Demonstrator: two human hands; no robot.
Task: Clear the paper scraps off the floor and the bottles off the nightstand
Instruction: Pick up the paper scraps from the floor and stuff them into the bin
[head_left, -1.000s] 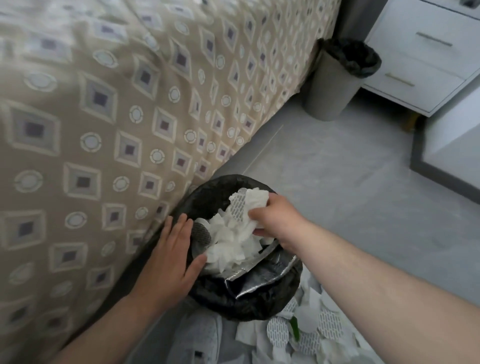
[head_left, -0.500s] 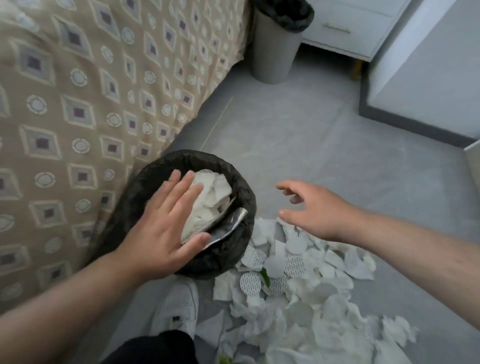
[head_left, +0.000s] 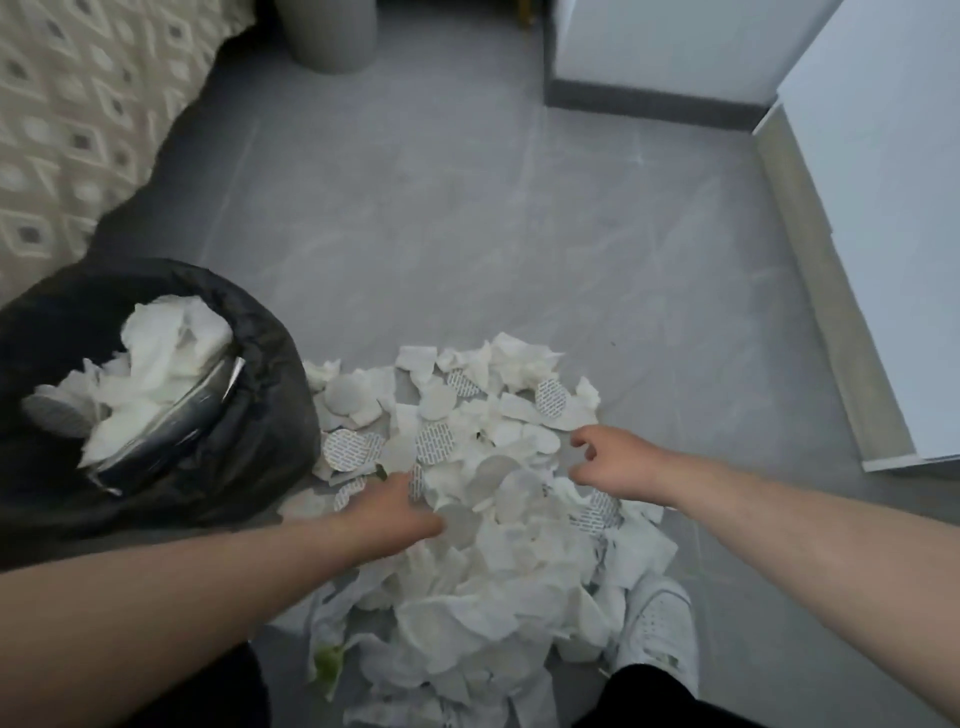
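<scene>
We have both hands down at the paper scraps (head_left: 483, 545), which lie heaped on the grey floor (head_left: 467, 234) in the near middle, just right of the black-lined bin (head_left: 270, 426). Our left hand (head_left: 395, 512) rests on the heap's left edge, fingers partly buried among the pieces, so we cannot tell whether they hold any. Our right hand (head_left: 621, 467) is over the heap's right side, fingers loosely curved and apart, holding nothing. More scraps fill the bin. A white shoe (head_left: 657, 621) sits near right, against the heap; a patterned bedspread (head_left: 67, 104) lies far left.
</scene>
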